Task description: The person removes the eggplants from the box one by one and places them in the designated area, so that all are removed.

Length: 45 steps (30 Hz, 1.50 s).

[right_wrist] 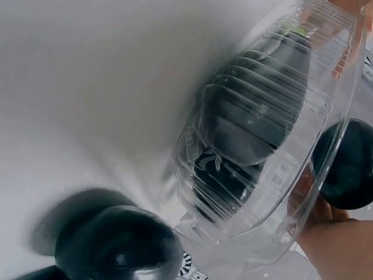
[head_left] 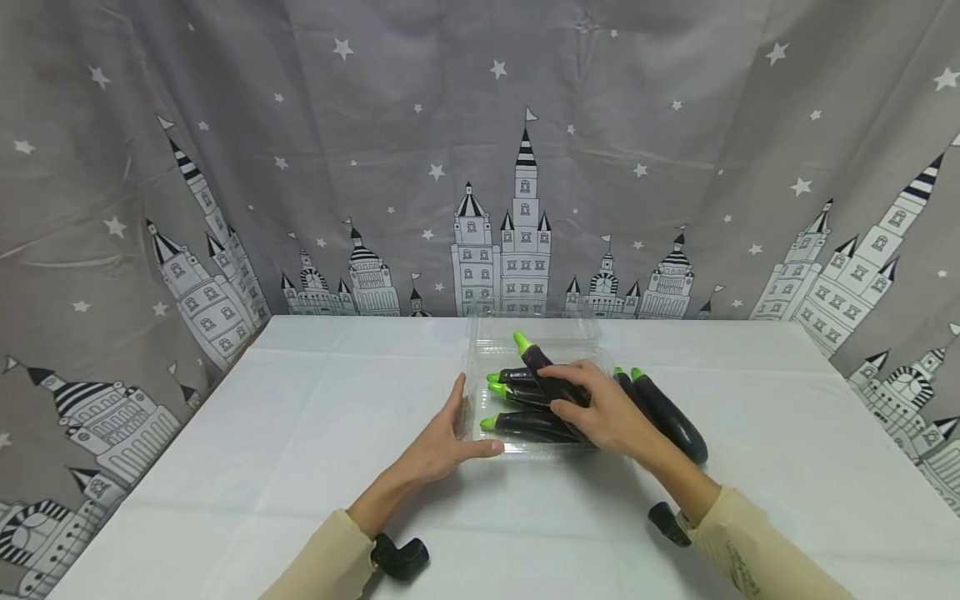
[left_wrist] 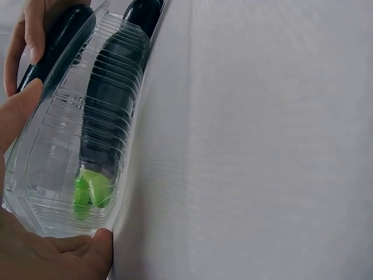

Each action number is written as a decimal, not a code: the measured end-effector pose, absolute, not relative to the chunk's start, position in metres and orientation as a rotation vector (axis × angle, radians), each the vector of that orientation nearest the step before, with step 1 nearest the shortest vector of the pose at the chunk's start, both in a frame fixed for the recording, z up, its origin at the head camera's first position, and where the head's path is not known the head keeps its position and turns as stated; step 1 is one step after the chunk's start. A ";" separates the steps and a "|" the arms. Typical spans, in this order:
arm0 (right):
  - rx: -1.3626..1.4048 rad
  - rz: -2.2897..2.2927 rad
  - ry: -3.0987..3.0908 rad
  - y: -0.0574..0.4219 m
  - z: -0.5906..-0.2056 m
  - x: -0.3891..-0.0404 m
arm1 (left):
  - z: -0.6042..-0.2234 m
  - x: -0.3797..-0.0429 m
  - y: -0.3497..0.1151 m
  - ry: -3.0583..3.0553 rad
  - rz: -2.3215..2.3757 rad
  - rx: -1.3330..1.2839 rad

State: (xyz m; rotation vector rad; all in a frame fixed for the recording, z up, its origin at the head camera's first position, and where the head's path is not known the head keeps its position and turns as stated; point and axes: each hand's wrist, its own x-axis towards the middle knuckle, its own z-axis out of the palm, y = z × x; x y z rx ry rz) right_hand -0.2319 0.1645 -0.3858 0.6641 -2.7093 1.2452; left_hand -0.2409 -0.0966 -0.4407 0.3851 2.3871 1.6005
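My right hand (head_left: pixel 603 412) grips a dark eggplant (head_left: pixel 536 358) with a bright green stem end, holding it tilted above a clear plastic container (head_left: pixel 517 450). Inside lie three eggplants (head_left: pixel 525 423), side by side with their green ends to the left. At the container's left front corner is my left hand (head_left: pixel 441 446), its fingers along the left side and its thumb stretched along the front rim. Through the ribbed front wall (left_wrist: pixel 55 134) in the left wrist view, the nearest eggplant (left_wrist: pixel 108 105) shows. The right hand's palm is hidden in the head view.
Two more eggplants (head_left: pixel 667 417) lie on the white table (head_left: pixel 337 375) just right of the container, partly behind the right forearm. The container's open lid (head_left: pixel 534 327) extends toward the back edge. A grey curtain (head_left: pixel 420 67) with castles hangs behind the table.
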 end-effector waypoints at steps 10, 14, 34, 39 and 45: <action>0.578 1.298 -2.731 0.177 -0.384 -0.229 | -0.442 -0.242 -0.096 2.387 1.601 0.381; 0.579 1.345 -2.691 0.183 -0.383 -0.228 | -0.442 -0.241 -0.097 2.382 1.609 0.385; 0.474 1.340 -2.671 0.234 -0.382 -0.213 | -0.440 -0.241 -0.096 2.380 1.609 0.382; 0.425 1.260 -2.692 0.248 -0.382 -0.210 | -0.440 -0.241 -0.096 2.376 1.610 0.393; 0.377 1.187 -2.707 0.264 -0.383 -0.208 | -0.441 -0.242 -0.096 2.372 1.614 0.401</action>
